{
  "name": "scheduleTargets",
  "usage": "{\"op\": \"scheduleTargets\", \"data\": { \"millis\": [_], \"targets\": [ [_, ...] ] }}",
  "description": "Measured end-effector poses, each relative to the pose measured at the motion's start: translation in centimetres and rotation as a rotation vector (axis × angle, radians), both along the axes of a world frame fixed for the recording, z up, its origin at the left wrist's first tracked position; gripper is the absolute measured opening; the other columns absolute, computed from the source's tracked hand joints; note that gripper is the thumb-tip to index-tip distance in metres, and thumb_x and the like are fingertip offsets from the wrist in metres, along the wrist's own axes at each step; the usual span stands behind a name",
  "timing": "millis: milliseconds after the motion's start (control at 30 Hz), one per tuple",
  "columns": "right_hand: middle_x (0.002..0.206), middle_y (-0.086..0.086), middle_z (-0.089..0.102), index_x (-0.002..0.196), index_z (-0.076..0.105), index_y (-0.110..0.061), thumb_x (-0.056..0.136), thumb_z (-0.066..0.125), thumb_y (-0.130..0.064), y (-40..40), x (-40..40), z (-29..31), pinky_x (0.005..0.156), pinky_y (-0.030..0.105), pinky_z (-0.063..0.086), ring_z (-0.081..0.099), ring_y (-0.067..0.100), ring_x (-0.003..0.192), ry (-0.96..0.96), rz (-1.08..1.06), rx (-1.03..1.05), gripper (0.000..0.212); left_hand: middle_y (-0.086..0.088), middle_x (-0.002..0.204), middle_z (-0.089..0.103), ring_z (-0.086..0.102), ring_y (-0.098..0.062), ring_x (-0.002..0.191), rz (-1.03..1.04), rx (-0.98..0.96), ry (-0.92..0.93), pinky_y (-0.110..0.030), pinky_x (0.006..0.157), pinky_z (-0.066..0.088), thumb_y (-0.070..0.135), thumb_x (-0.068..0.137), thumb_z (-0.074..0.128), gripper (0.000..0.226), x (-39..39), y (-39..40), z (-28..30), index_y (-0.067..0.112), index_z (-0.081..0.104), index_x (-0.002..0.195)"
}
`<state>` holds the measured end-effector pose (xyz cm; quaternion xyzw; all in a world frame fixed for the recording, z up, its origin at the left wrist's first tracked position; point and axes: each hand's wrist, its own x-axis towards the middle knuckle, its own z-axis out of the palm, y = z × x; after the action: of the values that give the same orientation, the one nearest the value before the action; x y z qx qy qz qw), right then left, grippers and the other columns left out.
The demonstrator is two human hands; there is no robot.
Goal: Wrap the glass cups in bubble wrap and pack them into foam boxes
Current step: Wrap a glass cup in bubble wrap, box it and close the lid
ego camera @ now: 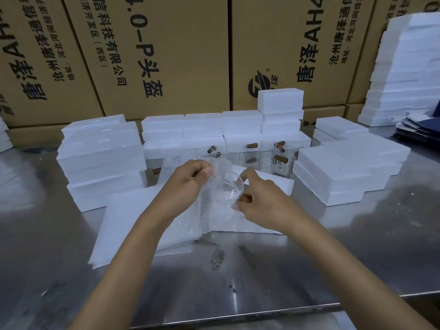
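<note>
A clear glass cup (pixel 229 188) is held above the table's middle, partly covered by a sheet of bubble wrap (pixel 209 206). My left hand (pixel 188 181) pinches the upper edge of the wrap to the left of the cup. My right hand (pixel 258 202) grips the cup at its brown wooden handle on the right. Under my hands lie flat white foam pieces (pixel 123 225). Behind them stand several more glass cups (pixel 266 154) with brown handles.
Stacks of white foam boxes stand at left (pixel 102 158), back (pixel 202 129) and right (pixel 345 167) on the steel table (pixel 309 258). A tall foam stack (pixel 404 67) rises at far right. Large cardboard cartons (pixel 166 51) wall the back. The table's front edge runs near the bottom.
</note>
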<state>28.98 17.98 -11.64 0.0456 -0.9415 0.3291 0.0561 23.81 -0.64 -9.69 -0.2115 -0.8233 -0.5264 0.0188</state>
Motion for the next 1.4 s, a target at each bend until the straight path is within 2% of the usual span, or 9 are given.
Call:
{"op": "scheduleTargets", "data": {
  "millis": [233, 367, 567, 667, 800, 867, 1067, 1233, 1400],
  "targets": [
    [0.081, -0.003, 0.069, 0.094, 0.041, -0.023, 0.091, 0.064, -0.019, -0.4, -0.6, -0.2, 0.062, 0.032, 0.046, 0.059, 0.021, 0.078, 0.120, -0.004, 0.038, 0.023, 0.010, 0.107, 0.057, 0.053, 0.002, 0.094, 0.061, 0.051, 0.175, 0.000, 0.076, 0.036, 0.024, 0.100, 0.057, 0.018, 1.0, 1.6, -0.1, 0.033, 0.067, 0.089],
    [0.073, -0.003, 0.074, 0.094, 0.053, -0.015, 0.090, 0.068, -0.023, -0.3, -1.2, -0.2, 0.054, 0.026, 0.051, 0.068, 0.016, 0.057, -0.038, -0.165, -0.569, 0.018, 0.015, 0.105, 0.051, 0.052, -0.003, 0.104, 0.067, 0.043, 0.232, -0.002, 0.080, 0.039, 0.027, 0.094, 0.066, 0.018, 1.9, 1.9, -0.5, 0.041, 0.069, 0.083],
    [0.116, 0.022, 0.070, 0.119, 0.059, 0.007, 0.099, 0.052, -0.004, 0.6, -1.1, -0.3, 0.068, 0.029, 0.060, 0.070, 0.024, 0.075, -0.253, 0.003, -1.199, 0.023, 0.005, 0.103, 0.067, 0.063, -0.008, 0.089, 0.209, 0.400, 0.225, -0.021, 0.076, 0.052, 0.014, 0.095, 0.063, 0.026, 1.3, 0.7, -0.6, 0.030, 0.068, 0.116],
    [0.118, 0.020, 0.070, 0.116, 0.063, 0.001, 0.099, 0.052, -0.006, 1.0, -0.8, -0.4, 0.078, 0.032, 0.058, 0.070, 0.028, 0.095, -0.275, 0.143, -1.221, 0.022, 0.011, 0.128, 0.054, 0.051, -0.003, 0.114, 0.349, 0.343, 0.114, -0.018, 0.089, 0.042, 0.039, 0.089, 0.071, 0.056, -0.6, -0.3, -0.4, 0.037, 0.046, 0.139],
    [0.118, 0.019, 0.070, 0.122, 0.063, -0.003, 0.093, 0.059, -0.011, 1.1, -0.6, -0.9, 0.086, 0.037, 0.059, 0.070, 0.031, 0.098, -0.295, 0.210, -1.182, 0.030, 0.013, 0.139, 0.058, 0.052, -0.010, 0.130, 0.001, 0.334, -0.193, -0.038, 0.113, 0.036, 0.070, 0.065, 0.078, 0.088, -2.3, -1.8, -0.8, 0.039, 0.048, 0.143],
    [0.121, 0.018, 0.069, 0.124, 0.063, -0.002, 0.097, 0.057, -0.008, 0.8, -0.7, -1.3, 0.092, 0.041, 0.057, 0.070, 0.031, 0.099, -0.226, 0.138, -1.134, 0.028, 0.010, 0.138, 0.060, 0.055, -0.014, 0.129, -0.129, 0.332, -0.254, -0.048, 0.115, 0.035, 0.070, 0.063, 0.081, 0.089, -2.1, -1.4, -1.6, 0.037, 0.053, 0.140],
    [0.115, 0.026, 0.068, 0.122, 0.065, -0.006, 0.102, 0.055, -0.018, -1.4, -0.1, -2.1, 0.058, 0.029, 0.053, 0.063, 0.025, 0.069, -0.197, -0.096, -1.076, 0.025, 0.011, 0.138, 0.060, 0.057, -0.012, 0.127, -0.129, 0.460, -0.360, -0.043, 0.111, 0.042, 0.066, 0.052, 0.088, 0.100, -0.7, 1.4, -3.3, 0.033, 0.053, 0.139],
    [0.096, 0.013, 0.069, 0.115, 0.063, -0.011, 0.105, 0.049, -0.015, -1.6, 0.3, -2.4, 0.051, 0.015, 0.052, 0.067, 0.010, 0.068, -0.185, -0.189, -1.174, 0.018, 0.011, 0.126, 0.067, 0.067, -0.011, 0.113, -0.108, 0.494, -0.348, -0.041, 0.097, 0.054, 0.044, 0.062, 0.090, 0.062, -0.6, 2.2, -3.5, 0.039, 0.062, 0.118],
    [0.066, 0.001, 0.065, 0.081, 0.072, -0.009, 0.102, 0.050, -0.002, -0.6, 1.0, -2.0, 0.043, 0.014, 0.047, 0.065, 0.010, 0.057, -0.142, -0.230, -1.023, 0.031, 0.004, 0.124, 0.069, 0.068, -0.019, 0.113, -0.149, 0.512, -0.348, -0.043, 0.094, 0.055, 0.035, 0.064, 0.089, 0.066, -0.1, 2.5, -3.2, 0.030, 0.062, 0.123]
  ]
}}
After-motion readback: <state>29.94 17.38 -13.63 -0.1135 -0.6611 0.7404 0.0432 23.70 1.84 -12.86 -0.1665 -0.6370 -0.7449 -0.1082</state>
